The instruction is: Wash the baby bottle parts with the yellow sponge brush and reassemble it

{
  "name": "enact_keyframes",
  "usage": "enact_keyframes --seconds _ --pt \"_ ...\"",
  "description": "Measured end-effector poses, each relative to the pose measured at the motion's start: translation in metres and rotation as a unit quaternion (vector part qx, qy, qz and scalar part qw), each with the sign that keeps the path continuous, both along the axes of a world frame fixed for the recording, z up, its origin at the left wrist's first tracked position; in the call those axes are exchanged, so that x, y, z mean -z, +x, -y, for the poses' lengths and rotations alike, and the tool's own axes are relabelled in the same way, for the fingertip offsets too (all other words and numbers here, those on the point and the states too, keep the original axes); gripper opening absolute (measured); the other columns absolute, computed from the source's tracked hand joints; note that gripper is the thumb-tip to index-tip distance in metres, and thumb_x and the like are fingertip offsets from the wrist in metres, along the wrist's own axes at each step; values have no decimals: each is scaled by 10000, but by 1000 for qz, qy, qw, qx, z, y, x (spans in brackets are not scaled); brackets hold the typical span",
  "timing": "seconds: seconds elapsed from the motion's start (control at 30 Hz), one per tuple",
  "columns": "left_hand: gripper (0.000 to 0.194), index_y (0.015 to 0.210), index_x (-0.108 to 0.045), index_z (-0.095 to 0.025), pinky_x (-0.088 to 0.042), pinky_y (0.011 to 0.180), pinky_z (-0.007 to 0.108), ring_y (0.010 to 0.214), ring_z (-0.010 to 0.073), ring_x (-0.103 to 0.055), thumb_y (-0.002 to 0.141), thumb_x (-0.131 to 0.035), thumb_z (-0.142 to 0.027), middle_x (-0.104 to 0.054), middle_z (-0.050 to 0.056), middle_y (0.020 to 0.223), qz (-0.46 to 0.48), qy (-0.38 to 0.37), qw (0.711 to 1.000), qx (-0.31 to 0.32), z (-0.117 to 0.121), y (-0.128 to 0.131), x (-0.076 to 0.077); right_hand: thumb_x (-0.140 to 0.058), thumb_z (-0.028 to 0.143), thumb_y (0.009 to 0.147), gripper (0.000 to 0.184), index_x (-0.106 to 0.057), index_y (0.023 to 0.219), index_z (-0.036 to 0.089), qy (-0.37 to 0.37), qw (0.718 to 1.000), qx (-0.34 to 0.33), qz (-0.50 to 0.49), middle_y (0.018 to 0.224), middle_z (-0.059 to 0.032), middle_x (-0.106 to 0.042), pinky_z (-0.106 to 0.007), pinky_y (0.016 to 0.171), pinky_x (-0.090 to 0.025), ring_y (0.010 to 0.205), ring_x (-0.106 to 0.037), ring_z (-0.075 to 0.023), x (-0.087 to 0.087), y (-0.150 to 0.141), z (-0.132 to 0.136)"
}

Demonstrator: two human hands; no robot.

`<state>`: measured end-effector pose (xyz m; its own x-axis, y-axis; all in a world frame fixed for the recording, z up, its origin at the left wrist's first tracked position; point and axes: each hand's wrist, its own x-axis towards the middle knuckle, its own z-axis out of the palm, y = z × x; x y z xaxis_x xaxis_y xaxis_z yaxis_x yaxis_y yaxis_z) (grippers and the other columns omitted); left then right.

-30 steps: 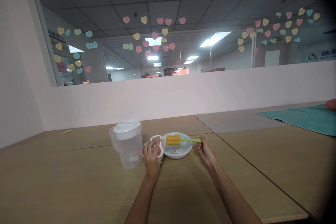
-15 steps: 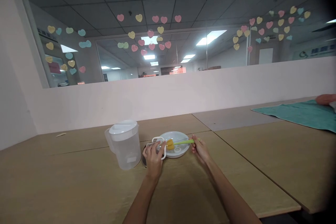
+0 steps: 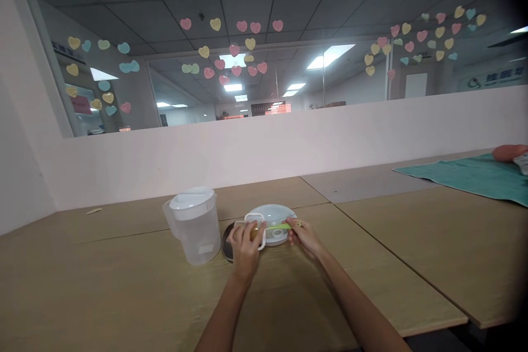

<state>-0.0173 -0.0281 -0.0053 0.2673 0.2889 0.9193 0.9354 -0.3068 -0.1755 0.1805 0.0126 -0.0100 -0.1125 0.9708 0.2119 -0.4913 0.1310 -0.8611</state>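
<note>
My left hand is wrapped round a clear container with a white rim, tipped on its side with its mouth facing right. In my right hand is the lime-green handle of a brush. The brush's yellow head is inside the container, partly hidden by my left fingers. A shallow white bowl lies behind and beneath the two. Beside my left hand, a dark round object rests on the table, mostly covered; I cannot tell its kind.
A translucent lidded pitcher stands left of my hands. A teal cloth with a coral-coloured item on it lies at the far right. Seams run between the wooden table panels. A low wall with a window backs the table.
My right hand has moved left, pushing the yellow brush head into the container. My left hand and the container have shifted slightly right.
</note>
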Motion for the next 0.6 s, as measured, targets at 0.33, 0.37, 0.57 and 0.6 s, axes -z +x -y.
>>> enact_keyframes --seconds 0.33,0.37,0.57,0.6 --pt "529 1251 -493 -388 -272 990 402 1061 200 -522 844 -471 -51 -621 21 1141 -6 43 997 -63 -9 -12 -3 -682 463 680 353 -609 751 125 -73 981 164 -78 437 75 -422 -159 330 -336 361 -410 -51 1 22 -13" --pt "537 1250 -493 -390 -270 990 405 1061 202 -522 841 -463 -42 -621 24 1137 -2 41 996 -74 -10 -16 -2 -657 456 703 331 -594 746 134 -87 973 194 -84 431 79 -415 -157 331 -342 355 -407 -51 3 27 -16" --pt "468 1226 -530 -338 -289 961 419 1043 232 -516 825 -499 -98 -606 56 1140 60 11 993 -102 -11 -29 -1 -425 360 839 214 -442 701 197 -201 897 380 -105 388 98 -361 -165 347 -400 314 -406 -68 23 56 -34" --pt "438 1233 -526 -305 -294 955 425 1040 243 -513 823 -529 -152 -603 72 1139 91 7 991 -100 -10 -27 -2 -407 331 839 190 -424 700 202 -213 887 398 -103 391 96 -371 -171 358 -417 318 -421 -73 27 58 -37"
